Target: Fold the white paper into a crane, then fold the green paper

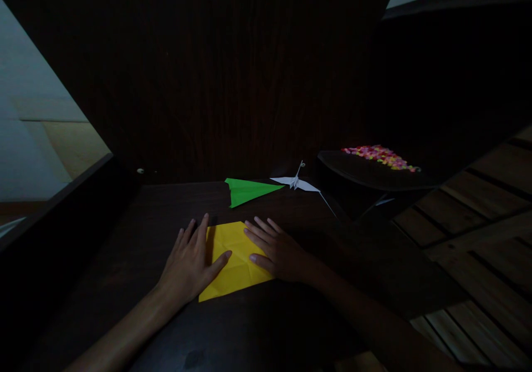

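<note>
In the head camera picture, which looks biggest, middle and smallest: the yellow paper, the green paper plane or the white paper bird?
1. Yellow paper, lying flat under both hands, though it is also nearest the camera.
2. Green paper plane.
3. White paper bird, only slightly smaller than the plane; both sit farther back, so that ranking is unsure.

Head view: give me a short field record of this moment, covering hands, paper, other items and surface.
left hand: flat, palm down on the left edge of the yellow paper
right hand: flat, pressing the paper's right edge
yellow paper: creased sheet, lying flat between both hands
behind it: green paper plane; white paper crane to its right
far right: dark tray holding small colourful pieces
surface: dark wooden table
lighting: dim
</note>
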`<control>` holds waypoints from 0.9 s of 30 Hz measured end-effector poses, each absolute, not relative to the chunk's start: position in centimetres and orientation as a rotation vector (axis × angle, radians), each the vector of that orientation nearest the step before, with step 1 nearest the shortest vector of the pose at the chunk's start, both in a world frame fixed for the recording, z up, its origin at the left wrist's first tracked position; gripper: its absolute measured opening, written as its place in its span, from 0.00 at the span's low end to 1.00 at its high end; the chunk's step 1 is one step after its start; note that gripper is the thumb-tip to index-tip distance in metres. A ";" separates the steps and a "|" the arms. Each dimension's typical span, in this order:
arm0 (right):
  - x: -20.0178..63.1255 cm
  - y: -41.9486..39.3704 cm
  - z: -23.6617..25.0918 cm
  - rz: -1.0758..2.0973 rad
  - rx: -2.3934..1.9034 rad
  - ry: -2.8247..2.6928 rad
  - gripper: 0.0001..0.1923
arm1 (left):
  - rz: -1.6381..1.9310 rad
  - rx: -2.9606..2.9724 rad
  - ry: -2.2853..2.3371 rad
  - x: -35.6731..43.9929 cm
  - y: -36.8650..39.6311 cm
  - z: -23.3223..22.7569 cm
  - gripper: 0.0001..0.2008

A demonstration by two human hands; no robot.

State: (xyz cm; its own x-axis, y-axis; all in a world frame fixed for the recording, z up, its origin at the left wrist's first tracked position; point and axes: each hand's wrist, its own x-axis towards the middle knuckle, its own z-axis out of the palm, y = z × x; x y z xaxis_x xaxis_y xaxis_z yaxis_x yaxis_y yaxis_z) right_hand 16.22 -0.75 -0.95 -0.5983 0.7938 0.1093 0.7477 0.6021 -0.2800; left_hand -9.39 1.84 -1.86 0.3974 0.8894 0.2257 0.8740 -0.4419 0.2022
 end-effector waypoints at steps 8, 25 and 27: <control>16.2 -0.7 -1.0 0.312 -1.278 -2.613 0.32 | 0.556 2.615 1.574 -9.2 1.7 -1.8 0.45; 16.2 -0.7 -1.2 0.288 -1.263 -2.594 0.31 | 0.850 2.557 1.464 -9.0 1.7 -0.5 0.38; 16.2 -0.7 -1.1 0.289 -1.266 -2.597 0.31 | 0.875 2.545 1.449 -9.0 1.7 -0.5 0.38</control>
